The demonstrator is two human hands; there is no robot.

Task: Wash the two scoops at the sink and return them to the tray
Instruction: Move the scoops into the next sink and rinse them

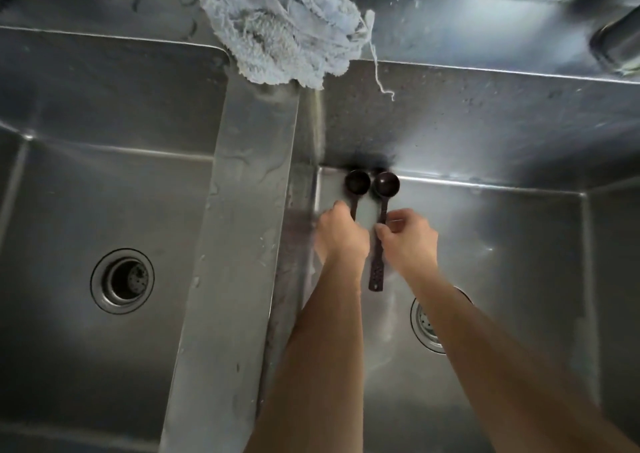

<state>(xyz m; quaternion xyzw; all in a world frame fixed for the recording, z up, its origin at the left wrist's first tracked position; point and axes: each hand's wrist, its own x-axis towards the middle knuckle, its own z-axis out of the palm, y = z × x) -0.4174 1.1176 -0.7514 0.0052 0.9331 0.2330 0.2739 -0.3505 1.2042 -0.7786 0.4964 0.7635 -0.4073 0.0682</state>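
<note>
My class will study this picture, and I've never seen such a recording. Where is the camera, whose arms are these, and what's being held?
No machine here: a person wears a camera on the head, so you look down along their bare arms into a double sink. The left hand grips the handle of one dark scoop; the right hand pinches the handle of the other scoop. Both bowls sit side by side over the right basin. A frayed grey cloth lies on the sink's back rim. No tray shows.

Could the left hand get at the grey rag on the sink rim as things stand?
Probably not right away: the left hand holds the left scoop, so its grip is taken. Nothing lies between it and the rag.
</note>
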